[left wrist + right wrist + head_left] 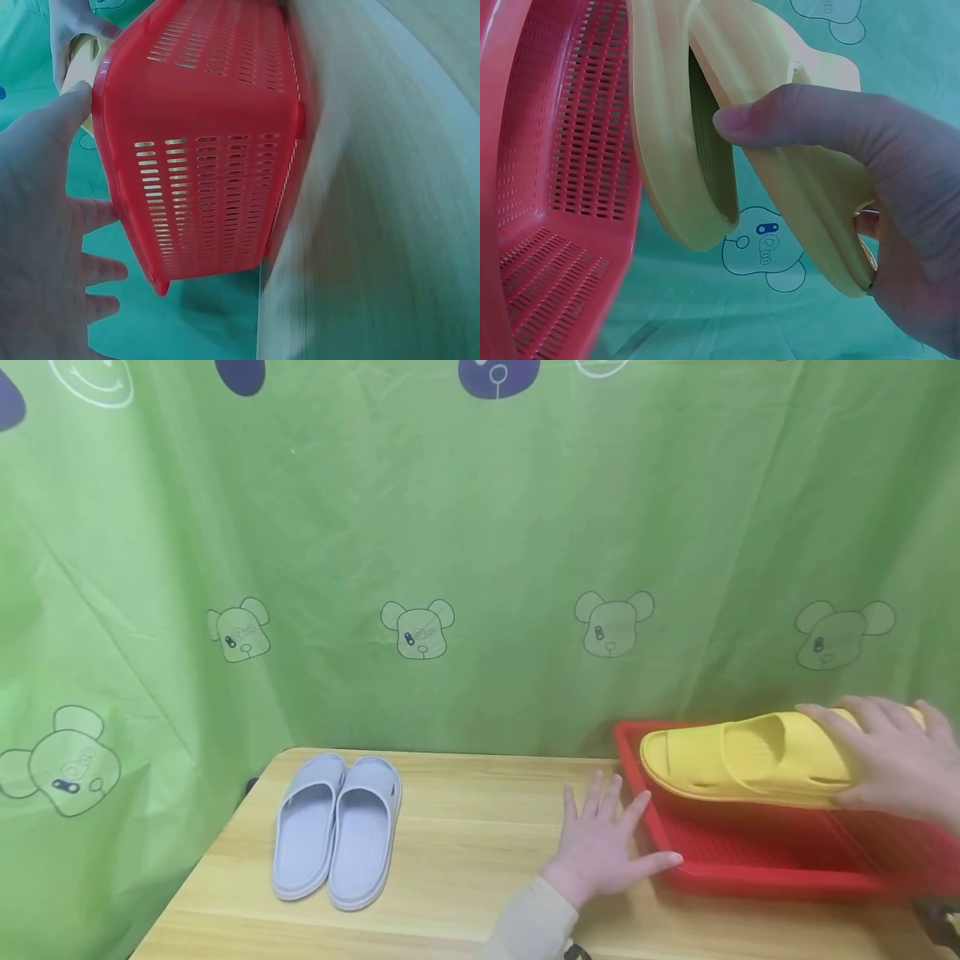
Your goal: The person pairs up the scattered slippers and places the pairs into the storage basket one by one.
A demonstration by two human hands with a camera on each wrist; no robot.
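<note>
My right hand [903,764] grips a pair of yellow slippers [750,760] above the red plastic basket [780,883]. In the right wrist view, the thumb presses on one yellow slipper [817,191] while the other leans at an angle against it. Most of my right fingers are hidden behind the slippers there. Beside the basket's left rim is my left hand [600,852], its fingers spread and holding nothing. In the left wrist view, the left fingers are by the slotted basket wall [202,195]; whether they touch the rim, I cannot tell.
A pair of light grey slippers [363,835] lies side by side on the left of the wooden table [465,843], toes toward the back. Behind the table hangs a green curtain [480,527] printed with bear faces. A dark object [937,920] shows at the right edge.
</note>
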